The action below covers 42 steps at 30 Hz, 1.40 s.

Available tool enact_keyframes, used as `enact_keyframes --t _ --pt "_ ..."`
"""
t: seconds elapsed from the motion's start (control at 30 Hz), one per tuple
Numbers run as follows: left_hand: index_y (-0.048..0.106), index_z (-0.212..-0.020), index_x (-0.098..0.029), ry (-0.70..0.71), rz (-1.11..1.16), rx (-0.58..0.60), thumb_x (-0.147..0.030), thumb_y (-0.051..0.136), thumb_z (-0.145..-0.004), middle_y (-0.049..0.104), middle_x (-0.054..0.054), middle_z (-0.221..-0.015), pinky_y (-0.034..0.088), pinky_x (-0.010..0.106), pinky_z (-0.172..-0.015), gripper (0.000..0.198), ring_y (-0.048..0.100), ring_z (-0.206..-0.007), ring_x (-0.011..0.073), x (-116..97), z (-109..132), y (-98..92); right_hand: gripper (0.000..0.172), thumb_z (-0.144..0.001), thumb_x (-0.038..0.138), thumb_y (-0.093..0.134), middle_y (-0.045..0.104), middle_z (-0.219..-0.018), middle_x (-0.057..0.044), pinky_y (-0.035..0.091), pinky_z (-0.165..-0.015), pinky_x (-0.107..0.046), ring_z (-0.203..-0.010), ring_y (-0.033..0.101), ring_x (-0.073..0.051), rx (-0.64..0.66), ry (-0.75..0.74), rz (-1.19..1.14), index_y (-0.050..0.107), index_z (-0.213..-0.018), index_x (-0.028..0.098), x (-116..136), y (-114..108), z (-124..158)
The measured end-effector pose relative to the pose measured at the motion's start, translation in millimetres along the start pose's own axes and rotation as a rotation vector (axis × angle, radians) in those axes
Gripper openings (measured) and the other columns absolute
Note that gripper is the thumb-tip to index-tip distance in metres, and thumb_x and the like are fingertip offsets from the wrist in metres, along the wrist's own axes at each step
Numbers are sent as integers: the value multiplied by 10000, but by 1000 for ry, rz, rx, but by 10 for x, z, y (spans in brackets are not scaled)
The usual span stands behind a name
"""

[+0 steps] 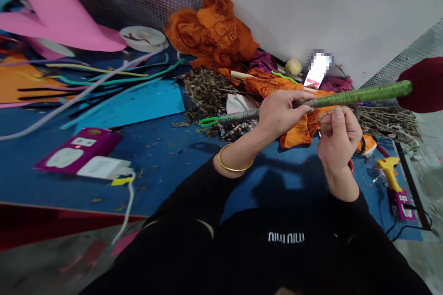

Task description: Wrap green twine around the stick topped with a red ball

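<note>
My left hand (282,113) is closed around a long stick (363,93), wrapped green along its right part and grey toward its left end, where a green loop (208,121) sticks out. The stick lies nearly level above the blue table mat (162,156). My right hand (337,136) is just below the stick, its fingers pinched on a small brownish piece that I cannot make out. A gold bangle (232,164) circles my left wrist. Both sleeves are black.
Orange cloth (212,32) and dried twigs (207,90) are piled behind my hands. A yellow glue gun (389,169) lies at the right, a purple power strip (74,151) with a white plug at the left. Pink foam, coloured strips and a tape roll (143,38) fill the far left. A dark red thing (424,84) is at the right edge.
</note>
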<state>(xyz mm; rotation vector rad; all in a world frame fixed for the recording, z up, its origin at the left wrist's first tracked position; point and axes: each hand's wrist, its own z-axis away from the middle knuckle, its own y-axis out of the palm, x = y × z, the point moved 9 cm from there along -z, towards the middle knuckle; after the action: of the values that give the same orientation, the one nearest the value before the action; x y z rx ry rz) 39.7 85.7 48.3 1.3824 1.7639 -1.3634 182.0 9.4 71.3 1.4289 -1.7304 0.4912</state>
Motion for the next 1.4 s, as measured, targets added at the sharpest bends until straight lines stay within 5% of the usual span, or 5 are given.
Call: enact_keyframes --t 0.17,0.33,0.47,0.93,1.4 --pt "865 -1117 -338 -47 -169 -21 -307 760 -858 841 -23 -904 526 287 -761 281 723 -805 194 -2 4 -22 393 -1007 470 655 484 -609 58 291 -460 -229 -480 327 -51 23 -27 -3 595 -714 214 -50 18 -43" --pt "851 -1157 -360 15 -305 -61 -293 719 -883 853 -20 -1071 548 316 -839 311 761 -959 229 -61 13 -74 361 -1066 453 539 588 -718 17 603 -792 -344 -777 683 -144 156 -201 191 622 -785 240 110 -15 -205" --pt "849 -1150 -369 29 -348 -50 -290 728 -876 853 -16 -1063 560 332 -840 310 761 -948 236 -62 14 -75 323 -1050 417 589 692 -804 -6 618 -869 -399 -865 730 -170 152 -328 270 695 -813 226 267 -109 -276" --pt "848 -1156 -358 -6 -440 81 -319 739 -904 847 -16 -1091 533 337 -838 278 759 -965 242 -146 68 11 277 -1068 410 565 733 -849 13 655 -854 -369 -856 764 -150 287 -300 164 739 -914 260 169 -32 -258" --pt "808 -1216 -283 242 -521 68 -252 624 -926 839 29 -1100 517 318 -780 345 762 -993 245 -323 173 110 346 -1089 491 470 793 -1006 -16 619 -942 -370 -974 755 -163 312 -168 460 706 -1012 250 -141 -73 -359"
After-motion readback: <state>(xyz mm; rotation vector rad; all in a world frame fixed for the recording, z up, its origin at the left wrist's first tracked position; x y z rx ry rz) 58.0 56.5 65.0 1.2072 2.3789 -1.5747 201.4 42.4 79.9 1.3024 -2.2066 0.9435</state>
